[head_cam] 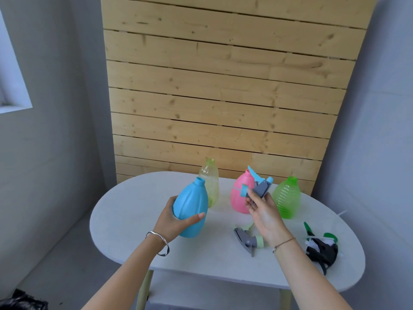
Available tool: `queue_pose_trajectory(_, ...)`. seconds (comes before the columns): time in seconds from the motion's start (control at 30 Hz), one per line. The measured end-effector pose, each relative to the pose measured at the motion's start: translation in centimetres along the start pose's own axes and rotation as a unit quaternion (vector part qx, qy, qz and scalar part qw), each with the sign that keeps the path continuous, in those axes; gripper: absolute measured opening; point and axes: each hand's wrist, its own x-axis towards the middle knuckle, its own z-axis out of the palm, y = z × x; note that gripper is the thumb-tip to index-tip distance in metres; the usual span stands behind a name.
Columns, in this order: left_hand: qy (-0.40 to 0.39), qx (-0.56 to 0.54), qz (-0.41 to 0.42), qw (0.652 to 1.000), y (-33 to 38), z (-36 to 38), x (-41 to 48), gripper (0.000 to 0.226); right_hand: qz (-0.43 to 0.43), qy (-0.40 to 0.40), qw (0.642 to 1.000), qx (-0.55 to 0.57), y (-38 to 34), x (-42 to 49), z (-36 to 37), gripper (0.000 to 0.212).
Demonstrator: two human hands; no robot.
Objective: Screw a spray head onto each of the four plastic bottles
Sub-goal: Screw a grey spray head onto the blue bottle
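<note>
On the white table (134, 220), blue bottle (190, 209) tilted, gripped low by left hand (174, 220); right hand (263, 211) pinching blue-grey spray head (260, 186), well apart; best to level bottle, seat collar squarely on neck, then twist.

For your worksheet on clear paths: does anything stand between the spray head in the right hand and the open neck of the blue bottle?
Nothing visible does. The grey-and-blue plastic spray head in the right hand faces open air toward the blue plastic bottle's uncapped neck; the pink bottle stands behind.
</note>
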Motion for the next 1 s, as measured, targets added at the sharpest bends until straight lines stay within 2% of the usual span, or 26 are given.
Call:
queue_pose_trajectory(0.17,0.009,0.025,0.003,1.0,-0.6,0.6,0.5,0.078,0.008,0.015,1.0,0.012,-0.2,0.2,0.0,0.01)
queue_pose_trajectory(0.3,0.025,0.041,-0.002,0.999,-0.9,0.3,0.7,0.079,-0.017,0.036,0.999,-0.001,-0.7,0.5,-0.2,0.01)
queue_pose_trajectory(0.57,0.034,0.048,-0.004,0.998,-1.0,0.2,0.7,0.079,-0.029,0.005,1.0,0.01,-1.1,0.1,-0.1,0.019)
queue_pose_trajectory(0.7,0.023,0.107,0.026,0.994,-1.1,0.2,0.6,0.083,-0.045,0.012,0.999,-0.022,-1.2,0.1,0.0,0.019)
queue_pose_trajectory(0.87,0.023,0.102,0.026,0.994,-1.0,0.3,0.6,0.08,-0.053,0.022,0.998,0.01,-1.4,0.2,0.1,0.016)
queue_pose_trajectory(1.0,0.026,0.101,0.017,0.994,-0.9,0.1,0.6,0.079,-0.054,0.042,0.997,0.037,-1.5,0.4,-0.2,0.027)
